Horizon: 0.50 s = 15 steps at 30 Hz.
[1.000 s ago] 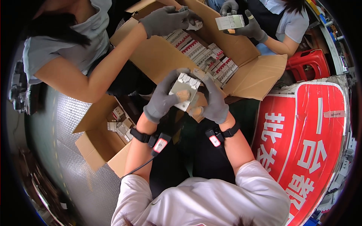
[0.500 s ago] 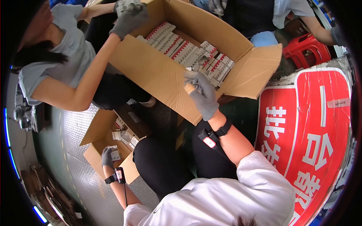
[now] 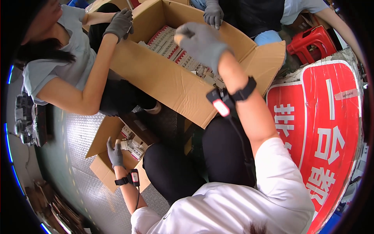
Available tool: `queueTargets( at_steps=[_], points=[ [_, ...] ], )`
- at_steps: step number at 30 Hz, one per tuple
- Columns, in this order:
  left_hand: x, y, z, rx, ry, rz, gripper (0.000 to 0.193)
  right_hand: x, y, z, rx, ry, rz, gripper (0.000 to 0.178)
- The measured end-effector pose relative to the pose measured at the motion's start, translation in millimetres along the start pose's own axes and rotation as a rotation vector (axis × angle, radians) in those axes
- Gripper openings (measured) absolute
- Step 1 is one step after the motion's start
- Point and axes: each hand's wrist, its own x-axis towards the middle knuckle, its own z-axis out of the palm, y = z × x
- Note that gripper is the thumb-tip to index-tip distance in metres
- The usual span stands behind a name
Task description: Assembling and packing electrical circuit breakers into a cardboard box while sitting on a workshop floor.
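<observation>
My left hand [image 3: 115, 153], in a grey glove, is at the small open carton [image 3: 102, 134] on the lower left. Its fingers are apart and nothing shows in them. Several small white boxy parts [image 3: 134, 149] lie loose inside that carton. My right hand [image 3: 200, 45], also gloved, is raised over the large open carton [image 3: 163, 84]. Motion smears it; the fingers look bent, and I cannot tell whether they hold anything. Beneath it, rows of small white-and-red boxes [image 3: 165, 42] fill part of the large carton; my hand and forearm hide some of them.
On the left a co-worker's gloved hand [image 3: 120, 25] is above the large carton's edge. Another person's gloved hand [image 3: 213, 15] touches its far side. A red stool [image 3: 311, 43] and a red sign panel [image 3: 327, 117] with white lettering stand to the right.
My right hand has moved up and left over the large carton. My left hand has let go of a small white part and spread its fingers. The far person's hand has come to the carton's edge.
</observation>
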Motion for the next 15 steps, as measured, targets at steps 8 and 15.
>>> queueTargets(
  at_steps=[8, 15],
  points=[
    [-90.7, 248.9, 26.6, -0.507, -0.263, 0.296, 0.045, 125.8, 57.9, 69.7, -1.069, -0.633, 0.480, 0.045],
    [-77.0, 266.0, 120.4, -1.000, -0.487, 0.063, 0.033, 83.6, 133.1, 94.3, -1.461, -1.165, 0.158, 0.047]
  ],
)
